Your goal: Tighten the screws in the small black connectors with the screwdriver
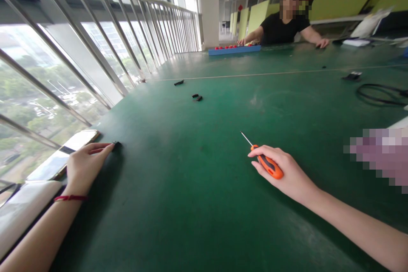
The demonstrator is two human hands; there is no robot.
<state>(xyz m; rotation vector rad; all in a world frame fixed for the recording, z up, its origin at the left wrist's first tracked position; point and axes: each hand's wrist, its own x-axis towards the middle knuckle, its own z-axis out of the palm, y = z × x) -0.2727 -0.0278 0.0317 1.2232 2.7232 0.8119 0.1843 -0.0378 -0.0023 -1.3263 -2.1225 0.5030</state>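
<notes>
At the table's left side, my left hand is closed, fingertips pinching a small black piece whose kind I cannot make out. Beside that hand lies a phone-like flat device with a bright, reflecting face. My right hand holds a screwdriver with an orange and dark grey handle; its thin metal shaft points away and to the left. Thumb and index finger lie along the handle. Farther up the table are two small black parts close together and another small black piece.
A green tabletop stretches ahead, with a metal railing along its left. At the far end, a person sits behind a blue tray of red pieces. On the right are a coiled black cable and a small black item.
</notes>
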